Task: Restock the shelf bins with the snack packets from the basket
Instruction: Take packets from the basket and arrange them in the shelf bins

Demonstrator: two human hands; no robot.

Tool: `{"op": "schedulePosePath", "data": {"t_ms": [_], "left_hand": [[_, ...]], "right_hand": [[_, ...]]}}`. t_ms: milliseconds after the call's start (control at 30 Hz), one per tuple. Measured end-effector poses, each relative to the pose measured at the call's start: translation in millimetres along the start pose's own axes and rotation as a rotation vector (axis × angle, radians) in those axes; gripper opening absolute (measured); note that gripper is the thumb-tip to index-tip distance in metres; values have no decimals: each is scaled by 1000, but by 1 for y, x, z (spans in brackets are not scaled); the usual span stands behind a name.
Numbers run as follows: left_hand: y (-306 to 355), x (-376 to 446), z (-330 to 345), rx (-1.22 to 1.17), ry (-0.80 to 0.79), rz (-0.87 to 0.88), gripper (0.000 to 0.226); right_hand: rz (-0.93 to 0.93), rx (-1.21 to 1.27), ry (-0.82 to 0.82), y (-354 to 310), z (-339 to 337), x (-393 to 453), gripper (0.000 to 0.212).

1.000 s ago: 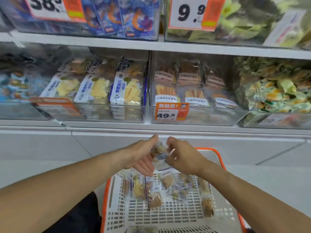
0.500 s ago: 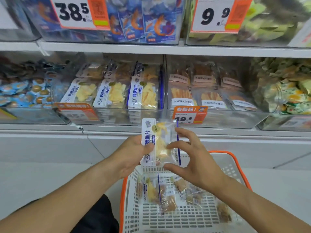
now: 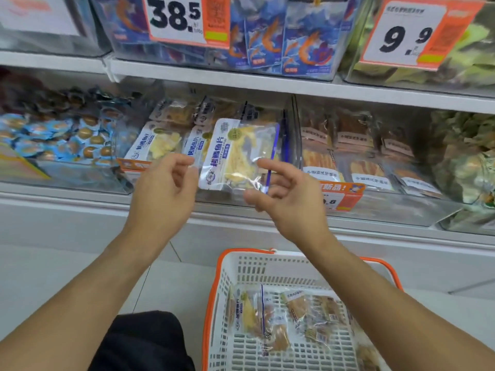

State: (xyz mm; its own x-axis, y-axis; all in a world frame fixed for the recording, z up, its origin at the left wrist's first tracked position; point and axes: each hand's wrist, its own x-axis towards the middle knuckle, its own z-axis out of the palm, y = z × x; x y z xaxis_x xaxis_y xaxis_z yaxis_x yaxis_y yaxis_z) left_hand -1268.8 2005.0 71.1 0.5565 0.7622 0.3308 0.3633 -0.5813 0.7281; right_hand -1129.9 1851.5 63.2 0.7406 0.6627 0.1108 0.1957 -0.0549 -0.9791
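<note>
A clear fish-slice snack packet [image 3: 235,156] with blue print and yellow pieces stands tilted at the front of the middle clear shelf bin [image 3: 291,129], over matching packets. My right hand [image 3: 289,199] pinches its right edge, index finger on the front and thumb under the lower corner. Just off the packet's left edge, my left hand [image 3: 163,191] has loosely curled fingers and holds nothing. Below, the white basket with an orange rim [image 3: 214,290] holds several more snack packets [image 3: 267,319].
A bin of blue-wrapped eggs [image 3: 53,140] sits to the left and a bin of brown snack packets [image 3: 361,156] with an orange price tag [image 3: 340,195] to the right. The upper shelf [image 3: 241,81] overhangs, carrying blue shrimp packets [image 3: 294,44]. My dark-clad knee [image 3: 144,341] is beside the basket.
Both hands rose from the basket to the middle bin, carrying the fish-slice packet up and forward. My left hand has come off its left edge.
</note>
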Motion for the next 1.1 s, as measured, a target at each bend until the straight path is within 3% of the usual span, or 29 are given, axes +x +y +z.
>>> {"op": "schedulePosePath", "data": {"t_ms": [100,233,300,433,633,900,1033,1100], "left_hand": [[-18,17,-15,310,52,23,29],[-48,32,-25,576,-14,-143,65],[-62,36,-25,570,-32,-201,76],[-74,40,-26,444,32,-176,77],[-79,43,-22,444,103,-142,75],[-84,43,-20,491,106,-107,72],[-83,42,-23,479,87,-117,71],[-78,40,-25,494,88,-128,75]], "right_hand": [[5,-91,-23,-11,15,35,49],[35,-236,-100,-22,49,78,53],[33,-275,-147,-21,70,95,58],[80,-411,-220,-24,105,111,78],[41,-563,-238,-29,129,115,34],[-94,-887,-235,-32,136,113,40],[-268,-818,-117,-33,118,101,15],[-397,-717,-11,-26,101,86,20]]}}
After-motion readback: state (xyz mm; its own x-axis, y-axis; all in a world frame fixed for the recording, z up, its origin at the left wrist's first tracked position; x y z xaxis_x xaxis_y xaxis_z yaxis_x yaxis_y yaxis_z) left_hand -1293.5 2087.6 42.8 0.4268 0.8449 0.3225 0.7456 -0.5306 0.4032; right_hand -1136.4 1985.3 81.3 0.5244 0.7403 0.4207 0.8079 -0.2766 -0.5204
